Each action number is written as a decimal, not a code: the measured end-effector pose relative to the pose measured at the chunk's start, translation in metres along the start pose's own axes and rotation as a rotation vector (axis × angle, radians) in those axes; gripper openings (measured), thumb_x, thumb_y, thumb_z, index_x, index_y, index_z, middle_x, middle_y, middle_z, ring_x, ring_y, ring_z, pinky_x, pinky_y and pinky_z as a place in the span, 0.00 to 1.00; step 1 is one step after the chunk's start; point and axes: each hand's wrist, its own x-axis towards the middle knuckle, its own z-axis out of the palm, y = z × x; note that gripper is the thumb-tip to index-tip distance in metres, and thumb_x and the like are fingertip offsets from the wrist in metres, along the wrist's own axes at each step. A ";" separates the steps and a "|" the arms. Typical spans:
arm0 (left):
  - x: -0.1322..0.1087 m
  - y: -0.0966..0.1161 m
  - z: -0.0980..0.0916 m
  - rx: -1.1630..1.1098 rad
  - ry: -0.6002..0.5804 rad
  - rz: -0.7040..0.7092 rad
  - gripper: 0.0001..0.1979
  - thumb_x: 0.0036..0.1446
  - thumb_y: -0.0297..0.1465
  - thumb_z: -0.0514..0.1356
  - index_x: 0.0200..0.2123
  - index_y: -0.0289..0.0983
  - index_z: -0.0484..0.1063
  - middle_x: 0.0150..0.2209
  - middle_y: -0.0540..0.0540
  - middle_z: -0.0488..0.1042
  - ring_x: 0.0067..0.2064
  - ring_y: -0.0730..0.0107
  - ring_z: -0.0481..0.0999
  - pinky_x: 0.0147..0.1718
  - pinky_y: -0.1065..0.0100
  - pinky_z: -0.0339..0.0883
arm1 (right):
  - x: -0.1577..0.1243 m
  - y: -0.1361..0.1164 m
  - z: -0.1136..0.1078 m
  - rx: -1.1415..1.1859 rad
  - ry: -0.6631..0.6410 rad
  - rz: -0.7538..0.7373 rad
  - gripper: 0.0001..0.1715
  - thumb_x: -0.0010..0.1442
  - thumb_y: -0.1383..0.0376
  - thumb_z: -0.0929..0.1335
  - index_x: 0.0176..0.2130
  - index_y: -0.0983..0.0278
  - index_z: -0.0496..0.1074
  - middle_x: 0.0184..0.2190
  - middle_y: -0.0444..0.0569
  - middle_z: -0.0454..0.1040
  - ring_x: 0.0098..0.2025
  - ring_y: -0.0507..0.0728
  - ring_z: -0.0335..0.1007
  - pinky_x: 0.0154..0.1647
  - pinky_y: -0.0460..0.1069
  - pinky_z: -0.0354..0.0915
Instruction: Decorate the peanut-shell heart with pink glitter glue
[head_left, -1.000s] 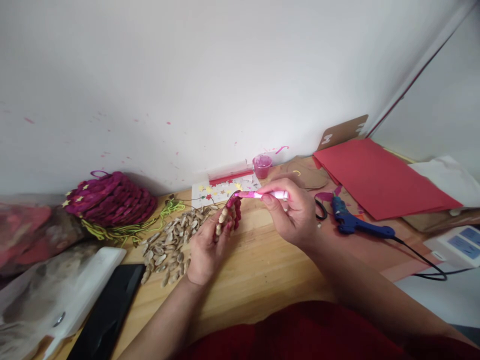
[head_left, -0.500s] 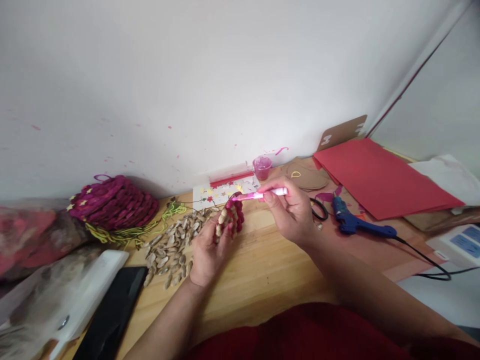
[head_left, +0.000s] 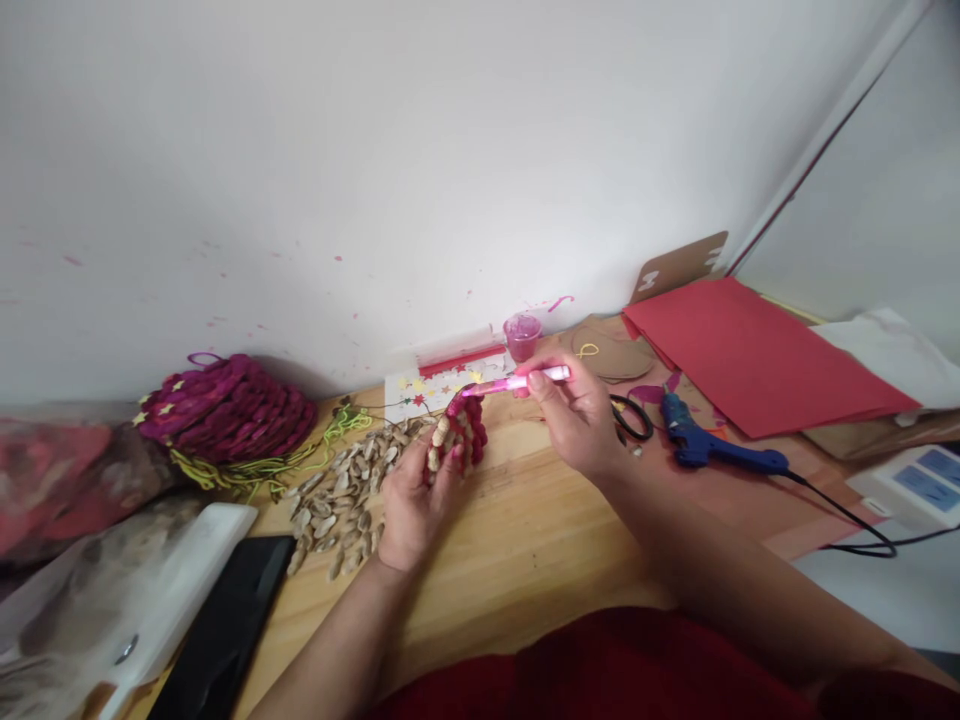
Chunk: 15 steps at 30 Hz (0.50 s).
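Note:
My left hand [head_left: 411, 505] is closed round a small piece made of peanut shells [head_left: 457, 436], partly painted magenta, and holds it up over the wooden table [head_left: 525, 540]. My right hand [head_left: 576, 420] pinches a pink paintbrush [head_left: 517, 382], whose tip touches the top of the shell piece. A pile of loose unpainted shells [head_left: 341, 495] lies just left of my left hand.
A magenta shell basket [head_left: 225, 408] with green string sits at the far left. A small pink paint cup [head_left: 523, 335] and a star sticker sheet [head_left: 431, 385] stand by the wall. Black scissors [head_left: 630, 418], a blue glue gun [head_left: 705, 445] and red paper [head_left: 757, 355] lie to the right. A black tablet [head_left: 221, 625] lies front left.
The brush handle has tilted up slightly and my right hand has shifted a little left and up. My left hand still holds the shell piece in nearly the same place.

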 end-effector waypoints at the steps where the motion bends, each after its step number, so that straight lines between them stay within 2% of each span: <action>1: 0.000 0.000 0.000 0.002 0.000 -0.009 0.13 0.69 0.36 0.63 0.54 0.42 0.80 0.42 0.43 0.85 0.44 0.56 0.87 0.45 0.57 0.83 | 0.001 0.001 0.000 0.004 -0.002 0.017 0.12 0.72 0.54 0.69 0.44 0.59 0.77 0.36 0.45 0.79 0.37 0.54 0.76 0.42 0.51 0.71; 6: 0.002 0.002 -0.001 0.019 -0.002 -0.035 0.12 0.68 0.37 0.64 0.49 0.38 0.80 0.37 0.43 0.85 0.39 0.57 0.86 0.41 0.61 0.82 | 0.004 0.007 0.002 0.075 0.042 0.085 0.16 0.69 0.50 0.71 0.42 0.60 0.76 0.34 0.44 0.78 0.35 0.53 0.75 0.41 0.51 0.73; 9: 0.002 0.005 -0.002 0.031 -0.005 -0.036 0.11 0.68 0.36 0.64 0.48 0.37 0.80 0.35 0.44 0.84 0.38 0.57 0.86 0.39 0.63 0.81 | 0.003 0.008 0.004 0.133 0.026 0.093 0.17 0.69 0.50 0.71 0.42 0.60 0.76 0.33 0.44 0.78 0.35 0.53 0.76 0.41 0.50 0.72; 15: 0.003 0.003 -0.002 0.037 0.000 -0.067 0.10 0.68 0.36 0.63 0.45 0.37 0.80 0.31 0.47 0.81 0.31 0.62 0.82 0.32 0.65 0.78 | 0.003 0.015 0.005 0.082 0.026 0.110 0.20 0.67 0.47 0.72 0.42 0.60 0.77 0.33 0.45 0.80 0.35 0.54 0.77 0.42 0.51 0.72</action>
